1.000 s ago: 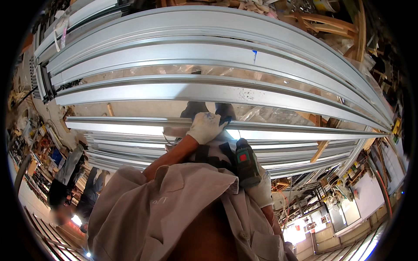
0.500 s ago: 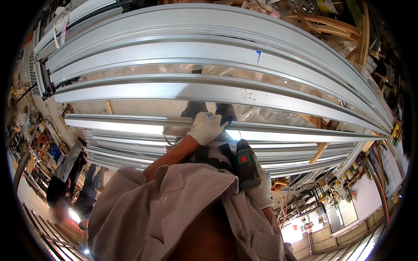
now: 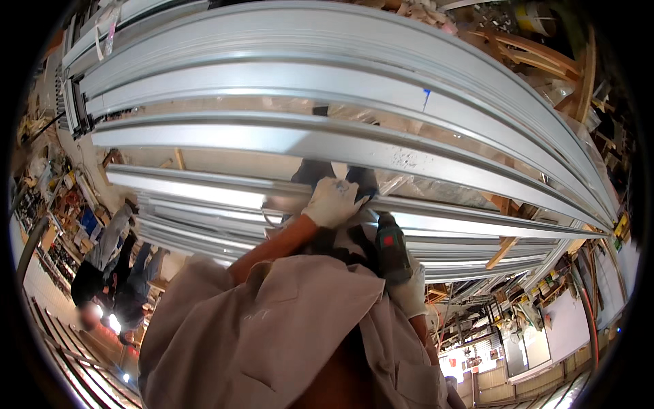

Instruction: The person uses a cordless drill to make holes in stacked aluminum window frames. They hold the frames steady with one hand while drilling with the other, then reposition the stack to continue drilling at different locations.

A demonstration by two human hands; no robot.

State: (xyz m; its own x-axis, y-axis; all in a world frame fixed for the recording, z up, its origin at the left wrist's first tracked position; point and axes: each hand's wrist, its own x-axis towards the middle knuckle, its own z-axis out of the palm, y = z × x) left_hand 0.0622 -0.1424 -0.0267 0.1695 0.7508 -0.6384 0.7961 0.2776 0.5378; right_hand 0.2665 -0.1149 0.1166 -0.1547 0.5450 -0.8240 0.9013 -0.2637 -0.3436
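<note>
Your right hand (image 3: 411, 290) has its fingers wrapped round a power drill (image 3: 392, 251), nose up, near the nearest metal profile (image 3: 463, 221), which spans in front of your waist. Your left hand (image 3: 334, 202) lies on that profile. Risk 1: bit could skate on smooth metal toward your left glove. Risk 2: off-centre pressure could shift the profile. Container: 1 yellow-white bucket (image 3: 534, 22), upper right. Cannot tell its contents, nor whether your left fingers clamp.
</note>
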